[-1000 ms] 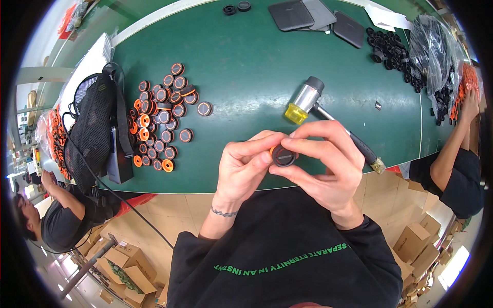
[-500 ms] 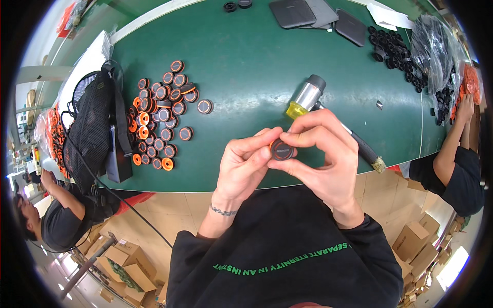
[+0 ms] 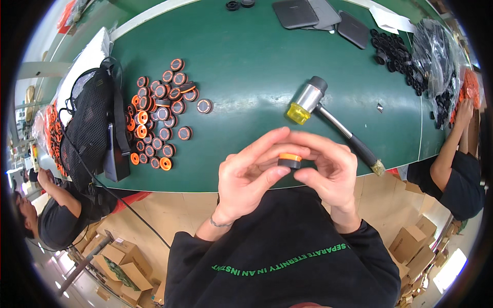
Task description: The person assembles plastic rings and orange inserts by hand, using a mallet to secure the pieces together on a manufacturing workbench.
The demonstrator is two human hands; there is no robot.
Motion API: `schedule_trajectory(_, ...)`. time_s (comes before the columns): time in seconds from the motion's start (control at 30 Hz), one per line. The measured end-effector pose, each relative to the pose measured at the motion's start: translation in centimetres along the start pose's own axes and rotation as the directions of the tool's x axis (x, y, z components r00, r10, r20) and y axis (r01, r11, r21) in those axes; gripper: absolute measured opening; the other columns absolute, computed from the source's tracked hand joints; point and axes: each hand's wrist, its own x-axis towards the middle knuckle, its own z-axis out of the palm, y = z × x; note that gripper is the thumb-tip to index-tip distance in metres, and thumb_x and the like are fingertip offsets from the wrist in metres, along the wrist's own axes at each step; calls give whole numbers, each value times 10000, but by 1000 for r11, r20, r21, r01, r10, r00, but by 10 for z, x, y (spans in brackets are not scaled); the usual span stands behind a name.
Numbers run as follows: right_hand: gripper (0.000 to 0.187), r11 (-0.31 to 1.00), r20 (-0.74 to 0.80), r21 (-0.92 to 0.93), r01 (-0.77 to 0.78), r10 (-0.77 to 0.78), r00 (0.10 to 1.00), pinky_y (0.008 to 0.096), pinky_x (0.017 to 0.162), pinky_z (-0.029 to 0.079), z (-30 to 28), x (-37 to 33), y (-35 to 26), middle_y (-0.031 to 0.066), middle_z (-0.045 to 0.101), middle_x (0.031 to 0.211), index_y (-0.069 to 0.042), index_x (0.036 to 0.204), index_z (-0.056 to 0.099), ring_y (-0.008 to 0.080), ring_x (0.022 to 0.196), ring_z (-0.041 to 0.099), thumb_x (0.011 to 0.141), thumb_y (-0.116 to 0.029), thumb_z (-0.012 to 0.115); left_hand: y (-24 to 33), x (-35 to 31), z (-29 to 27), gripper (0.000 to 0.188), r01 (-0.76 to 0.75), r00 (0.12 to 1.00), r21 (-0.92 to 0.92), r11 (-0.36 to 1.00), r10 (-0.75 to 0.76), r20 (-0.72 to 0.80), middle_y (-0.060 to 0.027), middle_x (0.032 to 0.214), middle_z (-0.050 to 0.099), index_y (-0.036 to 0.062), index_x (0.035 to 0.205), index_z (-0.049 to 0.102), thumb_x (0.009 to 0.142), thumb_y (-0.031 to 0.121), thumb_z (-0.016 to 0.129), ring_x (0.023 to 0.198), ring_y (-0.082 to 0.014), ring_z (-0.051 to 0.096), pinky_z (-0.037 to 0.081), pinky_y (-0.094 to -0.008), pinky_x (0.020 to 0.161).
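My left hand (image 3: pixel 246 177) and my right hand (image 3: pixel 331 167) meet just above the near edge of the table. Between their fingertips they pinch a small round cap (image 3: pixel 289 161), turned edge-on, with its orange part up and its black part down. Both thumbs are by the cap's lower edge, and the forefingers arch over it. A two-faced mallet (image 3: pixel 308 96) lies just beyond my right hand. It has a metal head, one yellow face, one black face and a black grip. Off to my left sits a loose heap of similar black-and-orange caps (image 3: pixel 160 91).
A black mesh bag (image 3: pixel 91 120) and a dark box (image 3: pixel 117 156) stand at the table's left edge. Flat black cases (image 3: pixel 295 14) lie at the far side. Black parts (image 3: pixel 393 51) and a clear plastic bag (image 3: pixel 434 51) are at right. Co-workers sit on both sides.
The cap has tipped from showing its black printed face to edge-on, orange side up. Both hands have shifted round it, fingers now arched above, and more of the mallet shows.
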Motion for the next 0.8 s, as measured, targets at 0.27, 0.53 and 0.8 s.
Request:
schedule_trajectory(0.27, 370, 976, 98, -134, 170, -158, 983, 380, 867, 631, 0, 4, 0, 259, 754, 1057, 120, 1135, 717, 339, 1003, 764, 863, -98, 839, -13, -12, -5, 277, -153, 988, 105, 983, 154, 5, -305, 1052, 735, -25, 1210, 520, 981, -24, 676, 1011, -338, 752, 625, -434, 861)
schedule_trajectory(0.53, 382, 976, 15, -187, 115, -114, 993, 359, 866, 620, 3, 5, 1, 187, 778, 1108, 43, 1143, 753, 301, 1009, 773, 769, 21, 828, -8, -6, 6, 296, -52, 983, 56, 997, 61, -171, -284, 1056, 742, -1, 1215, 479, 986, -17, 666, 1024, -318, 744, 598, -401, 908)
schedule_trajectory(0.8, 331, 274, -217, -948, -162, -185, 958, 400, 743, 517, -44, 3, 0, 75, 641, 895, -65, 1093, 750, 283, 822, 620, 779, -92, 853, -9, 23, -14, 203, 69, 988, 826, 560, 78, -136, -100, 1224, 733, 17, 1074, 760, 871, 14, 765, 1038, -259, 636, 515, -371, 967)
